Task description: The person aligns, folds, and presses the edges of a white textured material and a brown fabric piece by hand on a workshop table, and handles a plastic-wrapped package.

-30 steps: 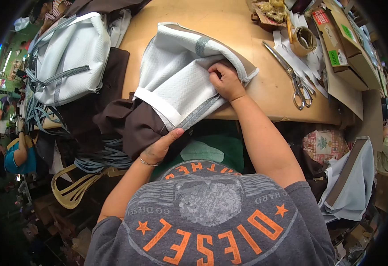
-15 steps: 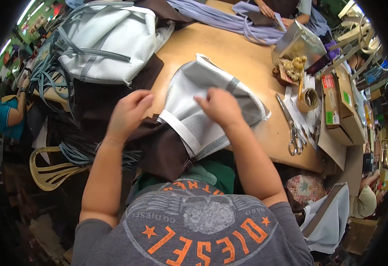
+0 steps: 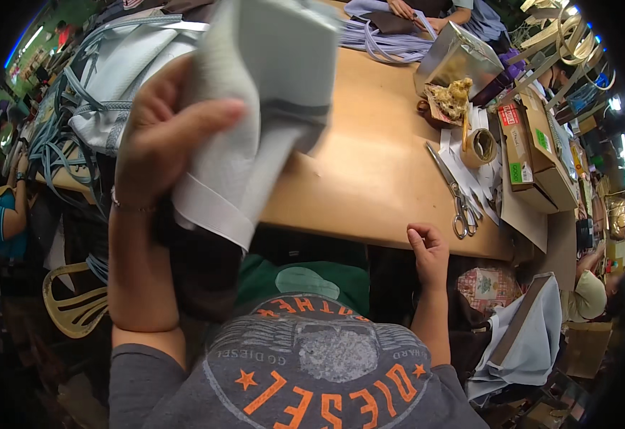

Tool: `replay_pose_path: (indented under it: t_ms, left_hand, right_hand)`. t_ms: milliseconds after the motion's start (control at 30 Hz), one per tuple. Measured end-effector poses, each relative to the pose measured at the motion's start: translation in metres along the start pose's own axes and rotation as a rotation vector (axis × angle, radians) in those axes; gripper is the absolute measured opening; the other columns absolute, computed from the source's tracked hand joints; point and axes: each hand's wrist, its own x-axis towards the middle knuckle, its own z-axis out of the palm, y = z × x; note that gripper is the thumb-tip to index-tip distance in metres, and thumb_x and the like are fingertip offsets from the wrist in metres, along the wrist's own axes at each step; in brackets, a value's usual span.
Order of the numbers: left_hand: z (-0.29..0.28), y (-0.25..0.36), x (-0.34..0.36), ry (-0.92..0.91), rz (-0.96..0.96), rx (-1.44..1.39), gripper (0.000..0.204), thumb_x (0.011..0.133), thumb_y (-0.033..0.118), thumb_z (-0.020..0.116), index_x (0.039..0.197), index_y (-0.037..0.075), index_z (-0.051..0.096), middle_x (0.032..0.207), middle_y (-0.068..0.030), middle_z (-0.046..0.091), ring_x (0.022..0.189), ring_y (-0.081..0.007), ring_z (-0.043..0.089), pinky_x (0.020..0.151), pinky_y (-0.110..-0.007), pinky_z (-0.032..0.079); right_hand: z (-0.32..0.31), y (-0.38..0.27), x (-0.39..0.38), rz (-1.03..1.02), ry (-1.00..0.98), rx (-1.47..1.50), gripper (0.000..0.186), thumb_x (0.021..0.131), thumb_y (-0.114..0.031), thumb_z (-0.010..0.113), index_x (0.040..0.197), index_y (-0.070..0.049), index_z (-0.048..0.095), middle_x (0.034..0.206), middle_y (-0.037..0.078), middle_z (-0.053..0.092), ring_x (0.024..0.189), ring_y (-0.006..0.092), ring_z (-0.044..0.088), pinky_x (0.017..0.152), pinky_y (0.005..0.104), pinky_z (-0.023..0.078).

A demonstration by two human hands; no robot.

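Note:
My left hand (image 3: pixel 161 132) is raised at the left and grips a white textured bag piece (image 3: pixel 230 143), its thumb lying across the material. The piece is lifted off the table, folded and blurred, with a smooth white band (image 3: pixel 216 222) along its lower edge and a grey strip on its far part. Dark brown cloth (image 3: pixel 201 268) hangs below that band. By the table's front edge at the right, my right hand (image 3: pixel 430 250) is closed, fingers curled in and thumb against them, with nothing visible in it.
Large scissors (image 3: pixel 457 193) lie beside a tape roll (image 3: pixel 479 146) and paper strips. A cardboard box (image 3: pixel 534 157) and a shiny metal tin (image 3: pixel 459 61) stand at the right. Another white bag (image 3: pixel 101 125) with grey straps is behind my left hand. Across the wooden table (image 3: pixel 369 150), a co-worker's hands (image 3: pixel 419 14) handle lilac strips.
My left hand has taken hold of the white bag piece and lifted it off the table, up and left. My right hand has drawn back from it toward the table's front edge.

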Motion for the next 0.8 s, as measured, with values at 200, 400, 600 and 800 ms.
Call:
replay_pose_path:
  t_ms: [200, 400, 600, 800]
  left_hand:
    - [0.096, -0.123, -0.003, -0.397, -0.054, 1.05, 0.026, 0.083, 0.018, 0.053, 0.096, -0.004, 0.052, 0.087, -0.0191, 0.06, 0.084, -0.0342, 0.058, 0.076, -0.034, 0.046]
    - [0.114, -0.136, -0.005, -0.275, 0.175, 0.601, 0.026, 0.083, 0.012, 0.049, 0.104, -0.002, 0.055, 0.099, -0.023, 0.057, 0.095, -0.0331, 0.055, 0.083, -0.035, 0.042]
    - [0.113, -0.163, -0.015, -0.547, 0.322, 1.157, 0.053, 0.072, 0.017, 0.064, 0.118, 0.0, 0.044, 0.118, -0.016, 0.048, 0.112, -0.0331, 0.045, 0.088, -0.04, 0.04]
    - [0.105, -0.164, -0.078, -0.729, 0.06, 1.542, 0.093, 0.057, 0.044, 0.073, 0.135, 0.022, 0.026, 0.143, -0.0111, 0.013, 0.131, -0.032, 0.011, 0.095, -0.058, 0.025]
  right_hand:
    - [0.056, -0.007, -0.009, 0.203, -0.207, 0.293, 0.023, 0.087, -0.022, 0.053, 0.088, 0.0, 0.059, 0.083, 0.004, 0.061, 0.071, 0.0074, 0.055, 0.062, 0.0211, 0.043]
    - [0.054, 0.019, 0.003, 0.587, -0.11, 0.443, 0.053, 0.086, -0.051, 0.042, 0.093, -0.001, 0.057, 0.079, 0.006, 0.06, 0.067, 0.0114, 0.058, 0.06, 0.0216, 0.043]
    - [0.058, 0.015, 0.031, 0.409, -0.11, 0.012, 0.046, 0.081, -0.045, 0.053, 0.076, 0.001, 0.058, 0.064, 0.006, 0.056, 0.059, 0.0146, 0.058, 0.052, 0.0271, 0.045]
    - [0.077, 0.064, 0.098, 0.218, -0.021, 0.087, 0.024, 0.08, -0.019, 0.057, 0.066, 0.0, 0.054, 0.055, 0.002, 0.049, 0.053, 0.0103, 0.048, 0.049, 0.0274, 0.04]
